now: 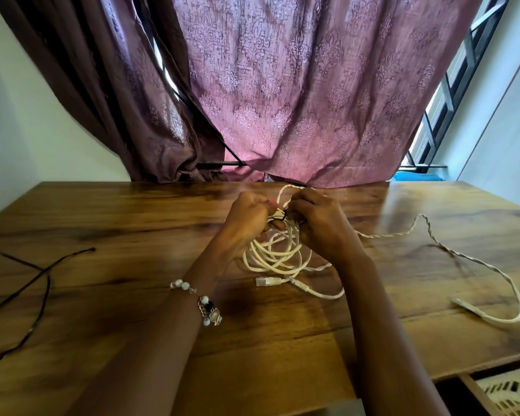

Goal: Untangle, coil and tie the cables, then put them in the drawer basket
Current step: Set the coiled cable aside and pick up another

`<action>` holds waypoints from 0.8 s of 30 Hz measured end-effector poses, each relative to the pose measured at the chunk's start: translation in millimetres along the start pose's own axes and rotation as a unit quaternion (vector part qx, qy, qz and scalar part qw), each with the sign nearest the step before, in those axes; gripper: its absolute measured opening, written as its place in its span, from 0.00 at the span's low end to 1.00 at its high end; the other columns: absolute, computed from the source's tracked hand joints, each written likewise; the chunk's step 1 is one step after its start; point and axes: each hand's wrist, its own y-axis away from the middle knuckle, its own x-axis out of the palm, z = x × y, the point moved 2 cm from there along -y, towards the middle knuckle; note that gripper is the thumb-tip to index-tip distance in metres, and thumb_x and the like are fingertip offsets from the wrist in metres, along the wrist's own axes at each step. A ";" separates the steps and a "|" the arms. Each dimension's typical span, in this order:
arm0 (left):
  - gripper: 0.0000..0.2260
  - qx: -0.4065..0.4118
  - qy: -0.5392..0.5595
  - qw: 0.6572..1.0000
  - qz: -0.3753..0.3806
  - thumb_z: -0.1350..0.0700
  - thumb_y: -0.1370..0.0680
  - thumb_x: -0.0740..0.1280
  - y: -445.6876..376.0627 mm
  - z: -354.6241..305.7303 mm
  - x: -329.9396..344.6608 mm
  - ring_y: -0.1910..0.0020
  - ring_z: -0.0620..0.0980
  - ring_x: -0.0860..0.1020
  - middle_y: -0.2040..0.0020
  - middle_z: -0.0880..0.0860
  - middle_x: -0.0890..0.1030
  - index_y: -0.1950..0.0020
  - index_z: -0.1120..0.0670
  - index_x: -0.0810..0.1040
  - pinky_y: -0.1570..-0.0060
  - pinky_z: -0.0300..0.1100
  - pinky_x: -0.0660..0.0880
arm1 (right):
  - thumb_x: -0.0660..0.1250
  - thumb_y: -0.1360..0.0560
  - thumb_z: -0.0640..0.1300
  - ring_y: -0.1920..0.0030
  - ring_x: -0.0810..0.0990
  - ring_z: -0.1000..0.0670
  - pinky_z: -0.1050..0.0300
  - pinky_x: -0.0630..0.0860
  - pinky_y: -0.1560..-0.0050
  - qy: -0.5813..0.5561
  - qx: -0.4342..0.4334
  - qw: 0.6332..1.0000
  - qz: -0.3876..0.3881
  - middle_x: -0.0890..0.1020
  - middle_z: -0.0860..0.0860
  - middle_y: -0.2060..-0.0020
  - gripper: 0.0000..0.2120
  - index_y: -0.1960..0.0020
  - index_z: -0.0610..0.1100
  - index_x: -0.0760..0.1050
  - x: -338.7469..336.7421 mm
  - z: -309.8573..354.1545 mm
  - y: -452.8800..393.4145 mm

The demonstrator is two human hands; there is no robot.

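Both hands, left point(248, 216) and right point(318, 219), grip the coil point(278, 250) at its top, above the desk point(102, 211), cinching a dark tie point(283, 216). Light and springy, the coil is best pinched at the tie.

A single wide-angle head camera looks forward and down from close above the wooden counter point(102, 211), facing the curtained window point(312, 85) behind it.
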 end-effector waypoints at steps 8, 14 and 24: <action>0.11 0.009 0.016 1.000 -0.008 0.61 0.19 0.60 0.6 -1.1 0.7 0.80 0.40 0.71 0.68 0.55 0.80 0.51 0.64 0.80 0.79 0.33 0.61 | 0.69 0.34 0.28 0.63 0.80 0.52 0.59 0.78 0.62 -0.136 0.060 0.985 -0.088 0.83 0.45 0.61 0.07 0.60 0.36 0.82 0.8 -7.7 2.2; 0.10 0.049 0.003 0.999 0.009 0.60 0.19 0.60 3.4 -0.8 2.2 0.79 0.39 0.72 0.71 0.50 0.79 0.56 0.60 0.78 0.79 0.34 0.62 | 0.71 0.33 0.26 0.61 0.81 0.45 0.45 0.81 0.56 -0.391 0.227 0.888 -0.087 0.80 0.42 0.64 0.14 0.50 0.37 0.79 3.5 -12.2 4.8; 0.05 0.096 0.017 0.995 0.027 0.60 0.21 0.65 7.6 0.1 4.1 0.79 0.41 0.76 0.67 0.54 0.80 0.56 0.54 0.77 0.80 0.30 0.64 | 0.73 0.37 0.23 0.68 0.80 0.56 0.64 0.79 0.63 -0.467 0.263 0.843 -0.051 0.77 0.43 0.66 0.18 0.48 0.29 0.76 2.6 -15.2 5.8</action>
